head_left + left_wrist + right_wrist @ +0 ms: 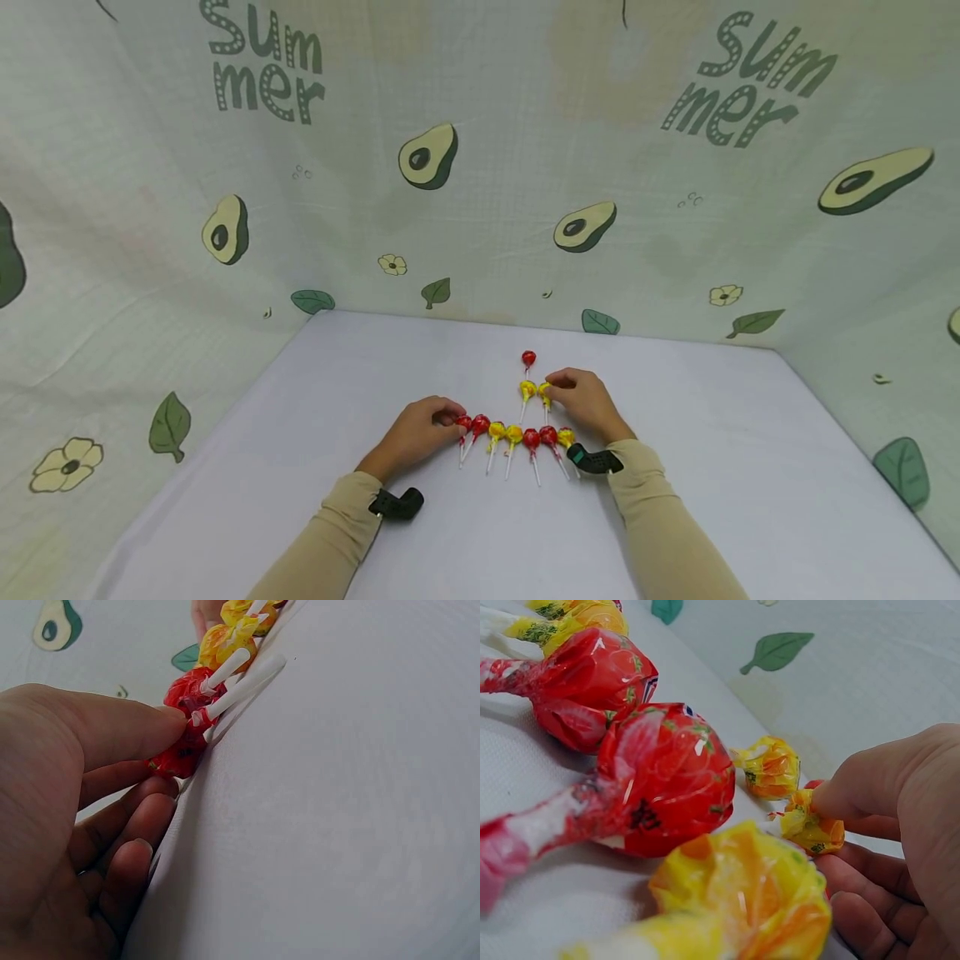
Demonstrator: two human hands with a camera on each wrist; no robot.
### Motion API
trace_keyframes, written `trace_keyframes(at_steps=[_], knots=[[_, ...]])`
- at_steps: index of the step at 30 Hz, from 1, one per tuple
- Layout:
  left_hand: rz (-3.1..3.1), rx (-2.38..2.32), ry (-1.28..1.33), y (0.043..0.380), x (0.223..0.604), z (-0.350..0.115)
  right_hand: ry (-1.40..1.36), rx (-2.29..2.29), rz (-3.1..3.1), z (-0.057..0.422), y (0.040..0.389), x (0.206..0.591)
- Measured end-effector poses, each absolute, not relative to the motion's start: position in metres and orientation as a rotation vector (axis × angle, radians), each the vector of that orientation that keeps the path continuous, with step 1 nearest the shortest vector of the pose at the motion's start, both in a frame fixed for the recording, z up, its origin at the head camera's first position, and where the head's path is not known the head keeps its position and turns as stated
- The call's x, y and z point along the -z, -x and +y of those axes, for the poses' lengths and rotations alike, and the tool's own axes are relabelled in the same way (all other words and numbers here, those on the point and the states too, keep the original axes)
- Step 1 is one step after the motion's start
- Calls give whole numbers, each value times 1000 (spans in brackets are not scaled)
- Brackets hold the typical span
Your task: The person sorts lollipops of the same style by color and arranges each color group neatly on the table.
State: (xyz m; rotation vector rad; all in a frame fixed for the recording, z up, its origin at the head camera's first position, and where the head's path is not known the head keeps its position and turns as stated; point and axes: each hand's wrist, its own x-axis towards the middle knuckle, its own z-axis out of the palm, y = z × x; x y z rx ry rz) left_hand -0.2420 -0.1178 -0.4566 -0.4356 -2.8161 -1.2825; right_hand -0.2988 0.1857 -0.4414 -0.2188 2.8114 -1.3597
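Note:
At the left end of a row of wrapped lollipops, my left hand (420, 432) pinches a red lollipop (180, 759) by its wrapped head between thumb and fingers. Right beside it lies another red lollipop (481, 425). My right hand (590, 404) pinches the head of a yellow lollipop (801, 823) in a shorter row farther back. To its left, a second yellow lollipop (528, 389) lies with its stick toward me. Behind that one is a single red lollipop (528, 357), its stick partly covered.
Along the front row lie yellow lollipops (513, 434), red lollipops (549, 436) and a yellow lollipop (742, 892) under my right wrist. A white cloth covers the table (420, 358). Behind it hangs a printed curtain (495, 167). Each wrist wears a black band (397, 504).

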Motion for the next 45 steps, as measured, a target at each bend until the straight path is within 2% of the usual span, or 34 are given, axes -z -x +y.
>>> trace_keyframes(at_steps=[45], knots=[[-2809,1317,455,240,452,-119,271,1348,2826,190,296,443]])
